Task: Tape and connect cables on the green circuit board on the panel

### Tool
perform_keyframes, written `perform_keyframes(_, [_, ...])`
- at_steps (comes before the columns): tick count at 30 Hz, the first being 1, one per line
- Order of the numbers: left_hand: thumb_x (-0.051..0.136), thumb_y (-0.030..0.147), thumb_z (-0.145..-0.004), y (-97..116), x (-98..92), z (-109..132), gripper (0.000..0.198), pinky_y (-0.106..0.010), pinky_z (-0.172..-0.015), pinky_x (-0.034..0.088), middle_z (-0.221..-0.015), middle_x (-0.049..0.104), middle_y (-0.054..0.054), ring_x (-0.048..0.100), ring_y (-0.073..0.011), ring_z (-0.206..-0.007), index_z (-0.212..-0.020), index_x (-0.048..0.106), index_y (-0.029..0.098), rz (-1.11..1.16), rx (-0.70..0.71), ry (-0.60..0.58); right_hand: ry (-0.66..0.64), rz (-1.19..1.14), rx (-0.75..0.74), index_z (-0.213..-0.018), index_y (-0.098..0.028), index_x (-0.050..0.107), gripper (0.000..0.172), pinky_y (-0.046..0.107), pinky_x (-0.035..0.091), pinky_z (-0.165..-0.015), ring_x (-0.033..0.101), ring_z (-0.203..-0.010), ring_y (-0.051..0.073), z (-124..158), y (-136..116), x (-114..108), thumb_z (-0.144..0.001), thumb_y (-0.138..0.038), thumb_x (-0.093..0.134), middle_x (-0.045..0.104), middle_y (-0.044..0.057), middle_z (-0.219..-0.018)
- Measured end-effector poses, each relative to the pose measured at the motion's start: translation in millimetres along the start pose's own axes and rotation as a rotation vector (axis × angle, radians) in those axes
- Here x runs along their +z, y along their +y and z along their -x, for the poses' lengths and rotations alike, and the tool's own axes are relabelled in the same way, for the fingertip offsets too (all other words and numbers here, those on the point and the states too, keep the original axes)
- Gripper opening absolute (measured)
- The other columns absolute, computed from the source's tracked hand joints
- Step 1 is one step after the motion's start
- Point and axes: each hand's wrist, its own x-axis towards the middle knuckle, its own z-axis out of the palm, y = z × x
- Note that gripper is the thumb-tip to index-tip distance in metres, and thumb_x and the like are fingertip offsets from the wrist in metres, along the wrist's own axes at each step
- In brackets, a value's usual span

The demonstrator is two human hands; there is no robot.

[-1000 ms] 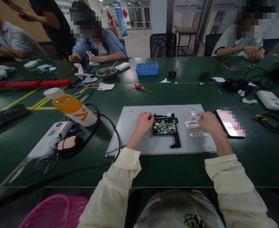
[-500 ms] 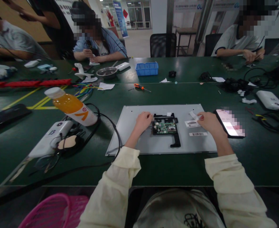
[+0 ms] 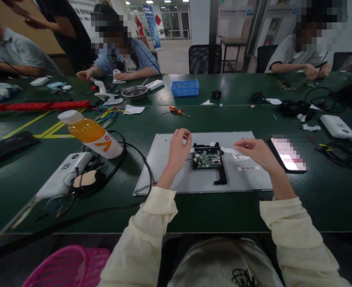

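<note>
A flat grey panel (image 3: 178,184) lies on the green table in front of me. On it rests a black plastic frame (image 3: 222,175) around a green circuit board (image 3: 206,160). My right hand (image 3: 258,153), fingers pinched, has a strip of white tape (image 3: 228,150) that reaches toward the frame's right side. Just left of the frame, my left hand (image 3: 179,149) is raised over the panel with its fingers curled together; what they hold, if anything, is too small to tell. A barcode label (image 3: 248,168) is stuck on the panel's right part.
Left of the panel are a tilted juice bottle (image 3: 93,137), a white power bank (image 3: 64,173) and black cables. A phone (image 3: 288,154) lies to the right. Farther back are an orange screwdriver (image 3: 178,111), a blue basket (image 3: 184,88) and a metal bowl (image 3: 135,92). Other people sit opposite.
My right hand has moved left with the tape, bringing its end close to the frame. My left hand has lifted slightly up from beside the frame.
</note>
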Motion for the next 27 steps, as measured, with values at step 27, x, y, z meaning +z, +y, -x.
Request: perform_keyframes(27, [0.051,0.012,-0.085,51,10.6,32,0.029,-0.029,-0.082,0.041,-0.094,0.065,-0.004,0.052,-0.0167,-0.088,-0.105,0.069,0.023,-0.134,0.657,-0.878,-0.24,0.22,-0.31,-0.086,-0.02,0.064,0.011,0.031,0.047,-0.077,0.06,-0.086,0.017,25,-5,30,-0.079,-0.016,0.056,0.065,0.004,-0.093])
